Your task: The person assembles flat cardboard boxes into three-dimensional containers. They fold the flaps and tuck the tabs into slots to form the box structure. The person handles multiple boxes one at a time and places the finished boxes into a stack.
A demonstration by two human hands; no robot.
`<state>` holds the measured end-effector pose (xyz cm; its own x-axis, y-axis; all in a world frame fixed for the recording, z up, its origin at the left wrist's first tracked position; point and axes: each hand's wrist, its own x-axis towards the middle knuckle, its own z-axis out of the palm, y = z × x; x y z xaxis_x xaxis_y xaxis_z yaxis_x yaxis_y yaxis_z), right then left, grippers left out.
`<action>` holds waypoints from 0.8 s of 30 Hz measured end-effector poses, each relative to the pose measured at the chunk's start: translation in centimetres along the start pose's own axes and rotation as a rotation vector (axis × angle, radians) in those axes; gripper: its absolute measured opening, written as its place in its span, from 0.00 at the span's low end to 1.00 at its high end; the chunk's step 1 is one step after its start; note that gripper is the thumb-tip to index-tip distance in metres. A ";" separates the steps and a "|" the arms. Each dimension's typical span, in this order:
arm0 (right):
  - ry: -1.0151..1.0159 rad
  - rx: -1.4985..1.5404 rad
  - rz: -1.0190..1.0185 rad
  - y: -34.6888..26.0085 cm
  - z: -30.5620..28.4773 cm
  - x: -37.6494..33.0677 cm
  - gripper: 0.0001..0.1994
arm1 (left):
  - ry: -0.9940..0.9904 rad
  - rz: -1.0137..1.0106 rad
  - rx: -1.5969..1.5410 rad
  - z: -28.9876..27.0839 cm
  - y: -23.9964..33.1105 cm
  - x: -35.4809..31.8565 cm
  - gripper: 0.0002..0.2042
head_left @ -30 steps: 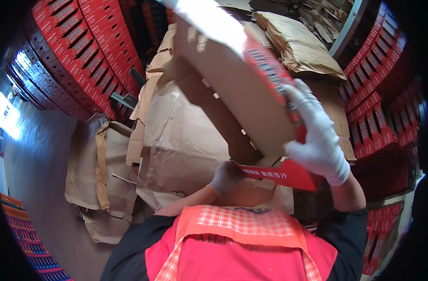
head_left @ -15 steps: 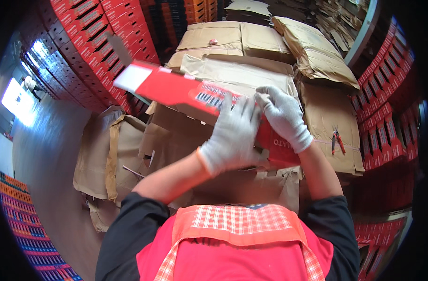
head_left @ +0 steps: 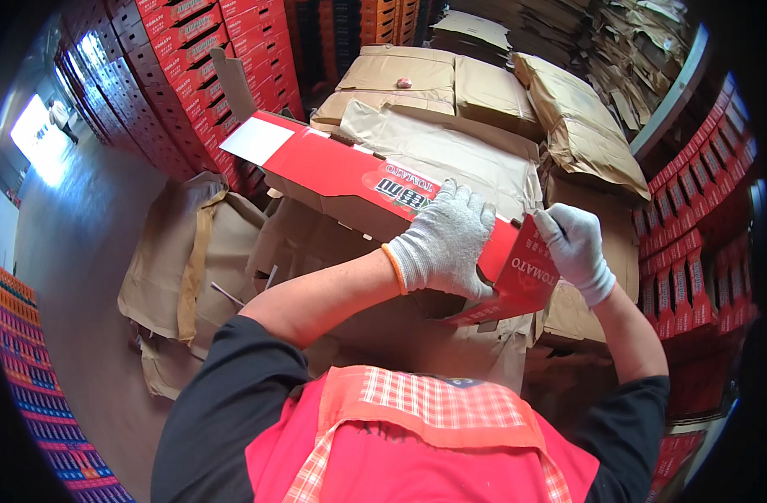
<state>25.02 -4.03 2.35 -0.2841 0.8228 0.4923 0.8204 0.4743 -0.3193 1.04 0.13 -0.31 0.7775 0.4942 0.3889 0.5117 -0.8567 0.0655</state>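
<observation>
The left hand (head_left: 444,243), in a grey knit glove, lay with fingers spread flat on the long red printed cardboard carton (head_left: 341,180) held chest-high above the brown wrapped bundles (head_left: 450,159). The white-gloved right hand (head_left: 574,249) pinched its folded end flap (head_left: 530,272).

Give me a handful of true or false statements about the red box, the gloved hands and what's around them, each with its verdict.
1. Both hands wear pale knit gloves. True.
2. The left hand lies on the red carton. True.
3. The right hand hangs free of the carton. False: it grips the carton's end flap.
4. The carton is blue. False: it is red with a white panel.
5. Brown paper-wrapped bundles lie beyond the carton. True.
</observation>
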 end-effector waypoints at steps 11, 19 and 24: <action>-0.283 -0.248 0.012 -3.6 5.8 6.7 0.11 | 0.161 -0.107 -0.132 0.6 -0.1 -2.1 0.41; -0.269 -0.172 0.051 -1.4 7.3 5.9 0.12 | 0.105 -0.133 -0.091 0.6 0.4 -2.8 0.49; -0.167 0.146 0.329 -3.0 6.8 5.0 0.17 | 0.326 -0.185 -0.510 1.3 -1.0 -2.4 0.54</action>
<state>17.81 0.82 0.28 -0.1044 0.9721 0.2102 0.8055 0.2066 -0.5555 -0.88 -0.07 -2.52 0.5008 0.6390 0.5839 0.3260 -0.7642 0.5566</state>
